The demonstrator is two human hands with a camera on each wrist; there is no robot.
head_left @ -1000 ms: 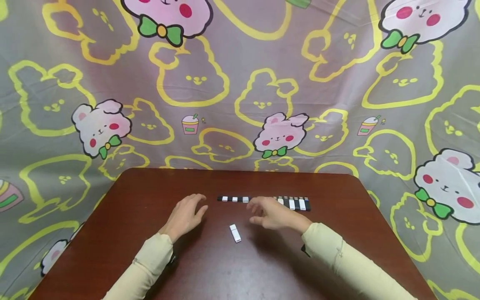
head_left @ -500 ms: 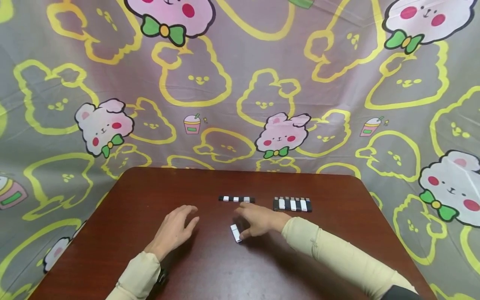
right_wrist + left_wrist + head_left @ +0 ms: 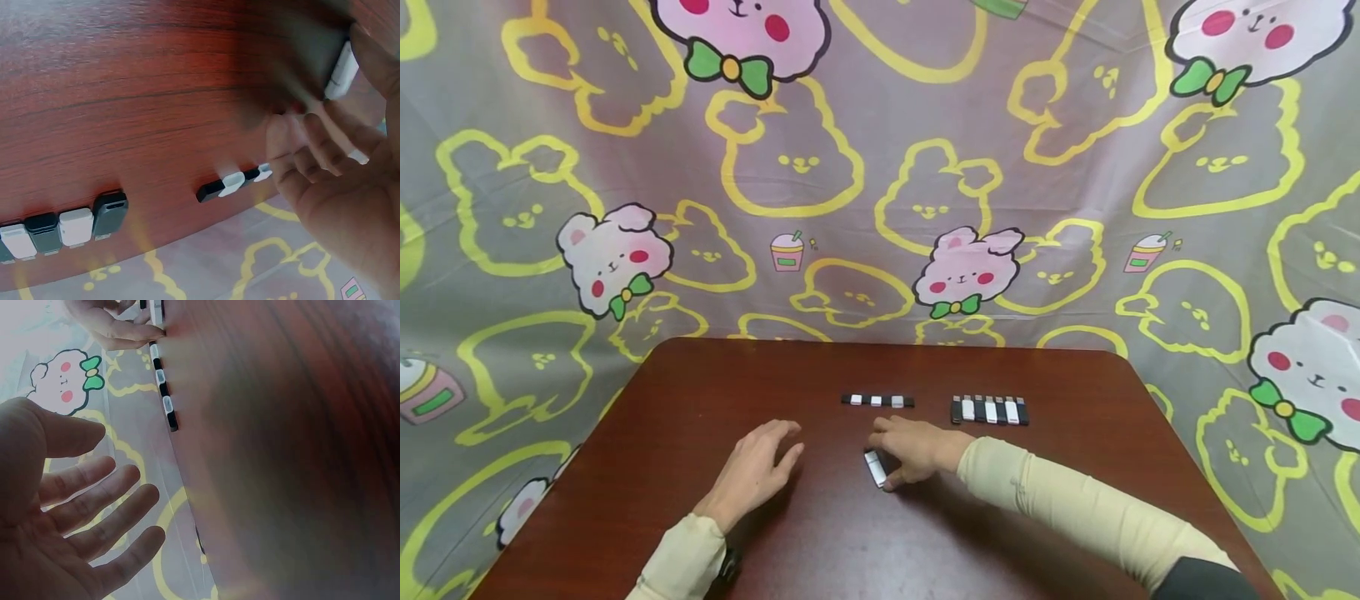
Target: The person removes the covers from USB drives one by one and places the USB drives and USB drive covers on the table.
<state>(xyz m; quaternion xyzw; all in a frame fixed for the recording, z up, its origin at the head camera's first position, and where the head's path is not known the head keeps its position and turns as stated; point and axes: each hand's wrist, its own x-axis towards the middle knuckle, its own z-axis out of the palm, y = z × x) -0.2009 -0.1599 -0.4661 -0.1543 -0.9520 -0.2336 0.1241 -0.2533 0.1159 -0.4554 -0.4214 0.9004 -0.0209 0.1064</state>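
Note:
A white USB stick (image 3: pixel 874 468), apparently capped, lies at a slant on the brown table. My right hand (image 3: pixel 917 450) reaches over it from the right, thumb at its near end and index finger at its far end, pinching it lengthwise. In the right wrist view, the stick (image 3: pixel 342 70) shows between thumb and index fingertip. My left hand (image 3: pixel 752 475) hovers to the left, fingers relaxed and holding nothing; the left wrist view shows its spread fingers (image 3: pixel 119 515).
Behind the hands, small black and white pieces like caps (image 3: pixel 876 401) form a row. To their right, several black and white USB sticks (image 3: pixel 991 411) lie side by side, metal plugs facing away. A patterned cloth (image 3: pixel 850 208) hangs behind the table (image 3: pixel 760 367).
My right hand has moved left and nearer, from beside the rows down onto the white USB stick. My left hand has drawn back a little towards the lower left.

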